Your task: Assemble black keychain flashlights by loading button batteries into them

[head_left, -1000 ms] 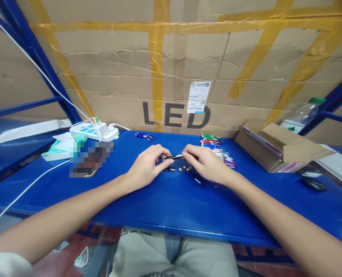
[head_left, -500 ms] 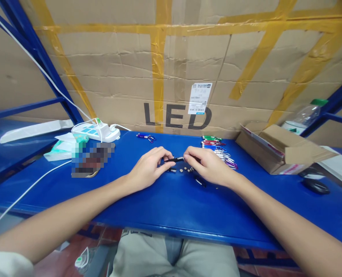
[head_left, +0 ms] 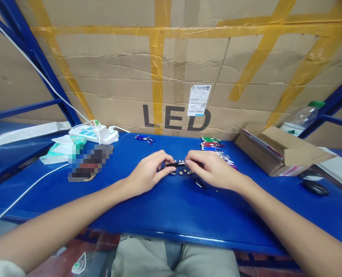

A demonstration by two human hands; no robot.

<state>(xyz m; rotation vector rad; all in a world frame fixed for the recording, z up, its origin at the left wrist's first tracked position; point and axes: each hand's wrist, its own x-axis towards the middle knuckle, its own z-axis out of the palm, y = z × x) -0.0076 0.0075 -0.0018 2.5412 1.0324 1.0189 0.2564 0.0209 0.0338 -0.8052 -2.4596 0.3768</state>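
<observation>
Both forearms reach forward over the blue table (head_left: 159, 215) from the lower corners of the view and converge near its middle. A pale sleeve end shows at the left arm's lower edge; the right forearm is bare as far as it is visible.

The left hand (head_left: 149, 171) is turned inward, back of the hand uppermost, wrist nearly straight, knuckles arched. Its thumb and curled fingers pinch the left end of a slim black tube (head_left: 177, 164), which lies nearly level between the two hands, just above the table.

The right hand (head_left: 214, 169) faces it, wrist low, index finger bent and thumb drawn toward it. These fingertips meet the tube's right end; whether they grip the tube itself or a small part cannot be told. The remaining right fingers are folded under, largely hidden.

Several button cells (head_left: 180, 173) lie on the table around the tube, some beyond it and some nearer. A black clip (head_left: 200, 183) rests just below the right hand. Coloured penlights (head_left: 210, 144) are lined up beyond that hand.
</observation>
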